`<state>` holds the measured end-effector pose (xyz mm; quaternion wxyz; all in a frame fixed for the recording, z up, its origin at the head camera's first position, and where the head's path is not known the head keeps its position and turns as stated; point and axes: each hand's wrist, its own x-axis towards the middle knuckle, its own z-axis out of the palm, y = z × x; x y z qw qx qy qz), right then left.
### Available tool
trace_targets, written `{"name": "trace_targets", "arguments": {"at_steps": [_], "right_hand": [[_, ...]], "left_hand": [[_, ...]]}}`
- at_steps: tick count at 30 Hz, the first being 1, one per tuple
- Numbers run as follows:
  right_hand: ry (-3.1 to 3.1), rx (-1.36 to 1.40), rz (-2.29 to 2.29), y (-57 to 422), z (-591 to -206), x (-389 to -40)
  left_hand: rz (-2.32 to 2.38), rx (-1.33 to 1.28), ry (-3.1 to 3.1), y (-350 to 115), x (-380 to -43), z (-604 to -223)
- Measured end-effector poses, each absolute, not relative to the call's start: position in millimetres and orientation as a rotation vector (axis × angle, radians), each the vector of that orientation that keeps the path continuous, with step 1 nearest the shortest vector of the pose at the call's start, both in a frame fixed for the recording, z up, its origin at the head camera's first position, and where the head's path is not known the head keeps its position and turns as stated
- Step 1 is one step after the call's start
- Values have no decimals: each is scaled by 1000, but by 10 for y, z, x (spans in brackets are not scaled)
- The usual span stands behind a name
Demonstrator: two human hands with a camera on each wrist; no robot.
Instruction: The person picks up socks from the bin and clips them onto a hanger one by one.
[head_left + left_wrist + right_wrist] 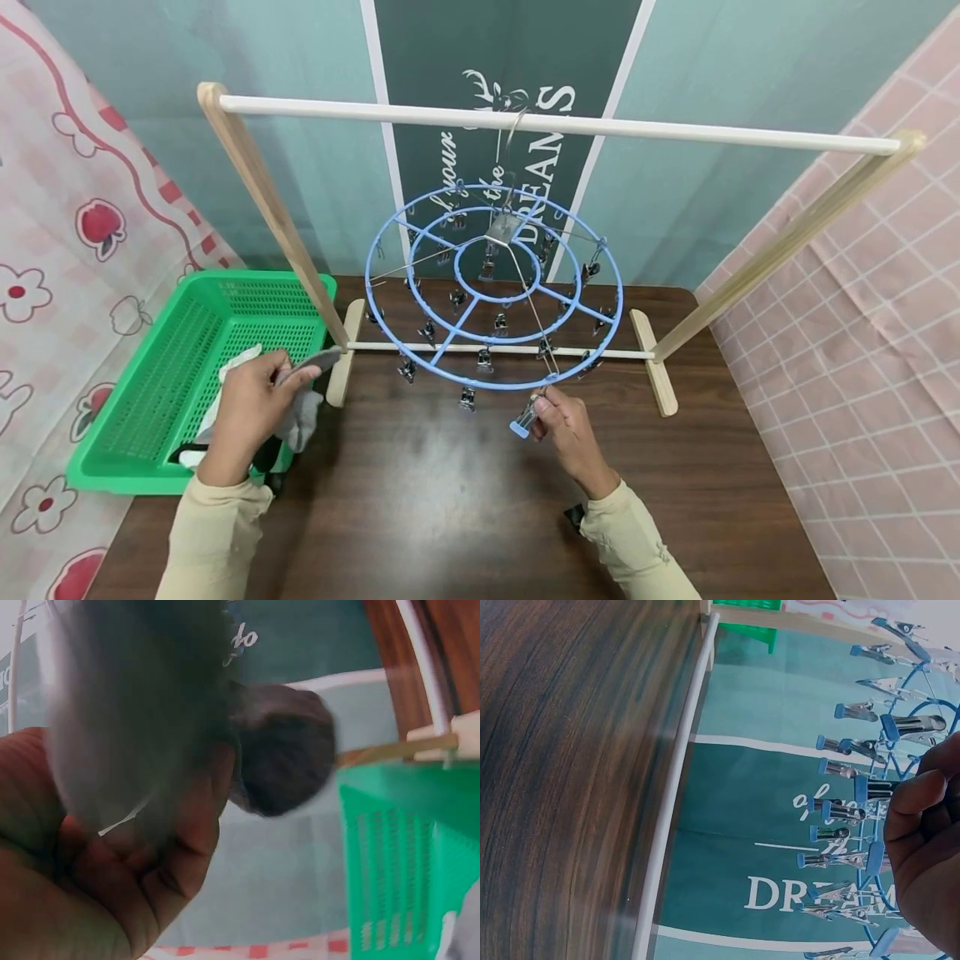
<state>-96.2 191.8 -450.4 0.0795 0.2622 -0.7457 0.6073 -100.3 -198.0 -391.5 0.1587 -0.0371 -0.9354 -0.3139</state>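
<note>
My left hand [251, 408] is by the right side of the green basket [127, 387], gripping a grey sock [321, 360]. In the left wrist view the sock [289, 750] looks blurred, with a dark rounded end beyond the fingers. Below that hand, white, grey and black cloth pieces [303, 421] are bunched; some of them lie in the basket. At the front rim of the round blue clip hanger [495, 386], my right hand [567, 433] pinches a metal clothes peg [525, 417] with blue tips. In the right wrist view, fingers [922, 802] close beside several pegs [847, 814].
The hanger hooks over the white bar [360, 111] of a wooden rack, whose feet [652, 362] stand on the brown table [420, 500]. Several other pegs [483, 360] dangle from its rings. A small black object [575, 515] lies by the right wrist.
</note>
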Motion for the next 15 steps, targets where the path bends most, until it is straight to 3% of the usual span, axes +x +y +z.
{"name": "trace_targets", "arguments": {"at_steps": [15], "right_hand": [[-2250,806,1834,1893,-4477,-955]], "left_hand": [[-1159,-234,-2685,-1691,-890,-4282]]}}
